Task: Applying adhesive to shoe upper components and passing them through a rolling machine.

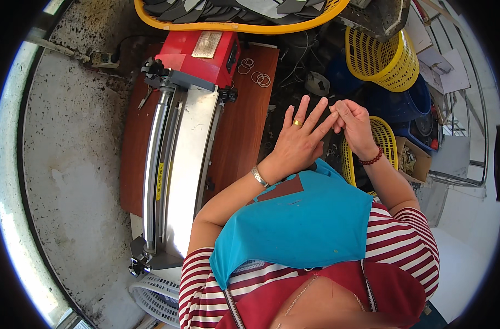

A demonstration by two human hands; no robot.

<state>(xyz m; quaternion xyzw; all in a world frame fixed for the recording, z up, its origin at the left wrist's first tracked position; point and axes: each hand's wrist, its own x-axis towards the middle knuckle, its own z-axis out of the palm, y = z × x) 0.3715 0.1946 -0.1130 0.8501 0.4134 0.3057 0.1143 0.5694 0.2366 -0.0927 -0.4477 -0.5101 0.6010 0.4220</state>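
In the middle of the view, my left hand (299,143) is stretched out with its fingers spread and holds nothing. It wears a gold ring (297,123) on one finger and a silver watch or bracelet (259,177) at the wrist. My right hand (356,127) pinches the tip of my left index finger between thumb and fingers. Whether something small sits in that pinch cannot be made out. A dark red bead bracelet (372,157) circles the right wrist. Below both hands is the blue apron (299,219) on my lap, with a brown patch (283,189) on it.
A red machine (200,52) with a long metal roller (153,175) stands on a brown table (250,109) at the left. White rings (261,79) lie beside it. Yellow baskets (384,60) and a cardboard box (414,159) are at the right; dark flat pieces (217,12) fill a far basket.
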